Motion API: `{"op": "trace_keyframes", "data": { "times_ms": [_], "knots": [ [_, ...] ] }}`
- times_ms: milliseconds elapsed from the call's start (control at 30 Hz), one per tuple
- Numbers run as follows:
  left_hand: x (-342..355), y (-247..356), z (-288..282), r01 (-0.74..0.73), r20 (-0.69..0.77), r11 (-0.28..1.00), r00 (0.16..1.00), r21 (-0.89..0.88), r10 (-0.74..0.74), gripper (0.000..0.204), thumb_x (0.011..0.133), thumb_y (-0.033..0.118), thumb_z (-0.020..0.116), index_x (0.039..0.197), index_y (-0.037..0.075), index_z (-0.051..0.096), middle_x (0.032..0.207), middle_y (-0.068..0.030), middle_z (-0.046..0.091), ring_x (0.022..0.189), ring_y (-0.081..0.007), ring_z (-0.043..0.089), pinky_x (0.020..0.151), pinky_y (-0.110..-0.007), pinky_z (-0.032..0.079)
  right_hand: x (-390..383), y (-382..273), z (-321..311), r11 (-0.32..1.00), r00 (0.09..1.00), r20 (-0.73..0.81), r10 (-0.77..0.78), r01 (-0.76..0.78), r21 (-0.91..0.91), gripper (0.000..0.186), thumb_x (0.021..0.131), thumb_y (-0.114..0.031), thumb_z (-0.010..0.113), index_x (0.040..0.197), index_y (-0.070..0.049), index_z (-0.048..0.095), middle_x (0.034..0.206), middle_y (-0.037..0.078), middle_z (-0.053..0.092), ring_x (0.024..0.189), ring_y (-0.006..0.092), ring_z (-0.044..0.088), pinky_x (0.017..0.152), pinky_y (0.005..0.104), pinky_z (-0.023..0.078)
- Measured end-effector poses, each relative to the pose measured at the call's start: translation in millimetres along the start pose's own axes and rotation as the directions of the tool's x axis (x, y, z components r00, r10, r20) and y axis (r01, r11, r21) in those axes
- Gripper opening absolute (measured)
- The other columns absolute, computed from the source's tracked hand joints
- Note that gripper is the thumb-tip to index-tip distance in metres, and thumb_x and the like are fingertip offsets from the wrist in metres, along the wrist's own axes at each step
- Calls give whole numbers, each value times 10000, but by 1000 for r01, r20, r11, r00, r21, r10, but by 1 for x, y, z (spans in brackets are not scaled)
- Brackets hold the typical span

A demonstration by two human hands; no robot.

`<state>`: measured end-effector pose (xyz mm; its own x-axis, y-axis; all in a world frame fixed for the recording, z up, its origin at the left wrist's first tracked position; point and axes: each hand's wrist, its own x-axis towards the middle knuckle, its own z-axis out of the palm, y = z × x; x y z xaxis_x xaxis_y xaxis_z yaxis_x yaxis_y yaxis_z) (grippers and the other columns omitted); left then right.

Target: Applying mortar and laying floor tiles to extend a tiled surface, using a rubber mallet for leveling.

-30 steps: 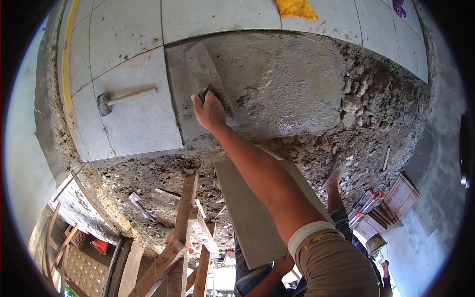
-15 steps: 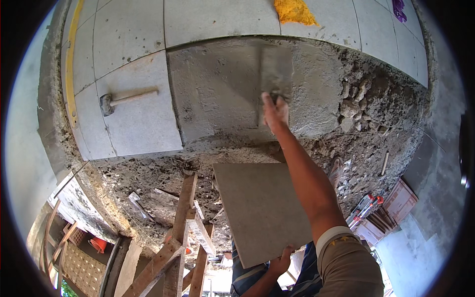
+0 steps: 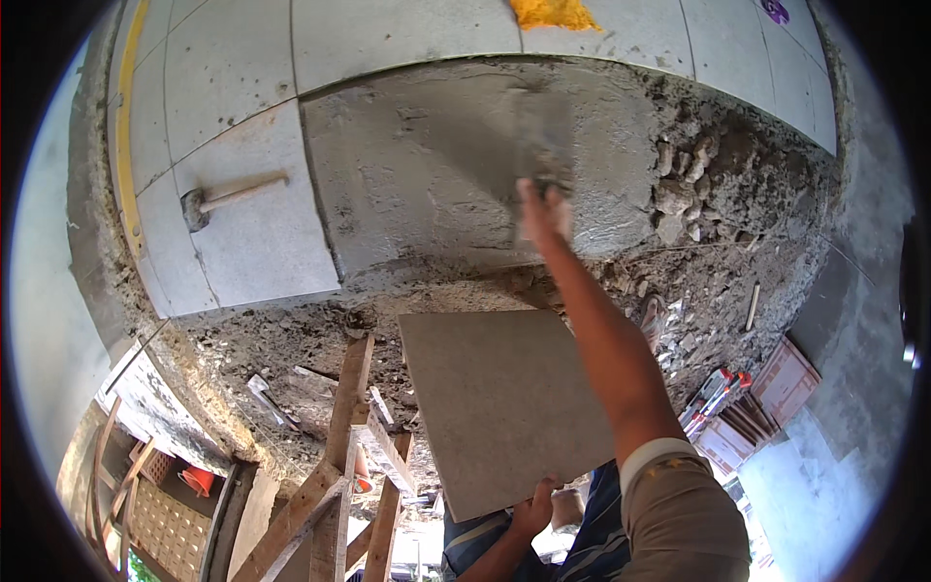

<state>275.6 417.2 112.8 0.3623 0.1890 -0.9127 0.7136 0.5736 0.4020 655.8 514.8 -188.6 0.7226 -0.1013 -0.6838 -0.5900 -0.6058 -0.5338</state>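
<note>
My right hand (image 3: 545, 215) reaches out over a bed of wet grey mortar (image 3: 388, 184), its fingers wrapped round the handle of a flat trowel (image 3: 545, 121). Motion smears the trowel's blade, which lies against the mortar. Close to me, my left hand (image 3: 535, 506) grips the lower edge of a large square grey tile (image 3: 499, 407). That tile is tilted up in front of my legs, its far edge just short of the mortar bed. Part of its right side is hidden behind my right arm.
Laid tiles (image 3: 388, 34) border the mortar on the far and left sides; a hammer (image 3: 228, 199) rests on one. Broken rubble (image 3: 689, 184) lies to the right. A wooden frame (image 3: 339, 466) stands near left. An orange-yellow cloth (image 3: 555, 14) lies at the far edge.
The whole view has shifted slightly, so the laid tiles and hammer sit further left. My right hand with the trowel has moved a little rightward over the mortar; my left hand still holds the tile.
</note>
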Motion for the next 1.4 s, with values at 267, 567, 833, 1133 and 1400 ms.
{"op": "trace_keyframes", "data": {
  "times_ms": [267,567,833,1133,1400],
  "knots": [
    [-3,7,3,184,-19,982,983,52,-183,254,984,215,590,1047,-18,670,1029,-107,705,971,-236,640,921,-369,483,-35,-4,29,965,959,268,-92,20,260,582,878,-645,670,763,-95,517,621,58,560,457,172,538,407,335,425],
    [-8,-30,-1,31,18,998,999,48,-32,195,997,143,559,993,-11,678,929,-94,695,881,-208,645,829,-347,507,-138,-46,225,920,906,202,-372,331,211,619,963,-585,563,841,22,538,723,252,598,724,440,623,669,525,466],
    [-4,-16,-3,-18,15,999,1000,-47,19,249,1009,194,555,973,-15,686,942,-94,700,902,-205,650,843,-354,507,-96,-26,180,894,886,125,-447,445,45,597,955,-548,573,887,45,571,814,317,618,838,515,618,732,564,470],
    [0,6,1,93,-35,993,995,-76,-96,278,978,223,571,1023,-35,665,1020,-116,698,991,-246,638,926,-379,484,1,31,-23,962,990,18,-137,137,-235,682,888,-682,603,882,0,594,721,162,653,613,293,657,581,432,529],
    [3,-2,6,15,-69,998,997,-55,-19,214,966,187,602,1049,-4,651,961,-96,672,923,-220,625,875,-373,493,-19,-4,-46,988,963,224,-148,136,67,467,916,-537,697,851,-114,509,603,-23,493,453,98,471,388,280,407]
  ]
}}
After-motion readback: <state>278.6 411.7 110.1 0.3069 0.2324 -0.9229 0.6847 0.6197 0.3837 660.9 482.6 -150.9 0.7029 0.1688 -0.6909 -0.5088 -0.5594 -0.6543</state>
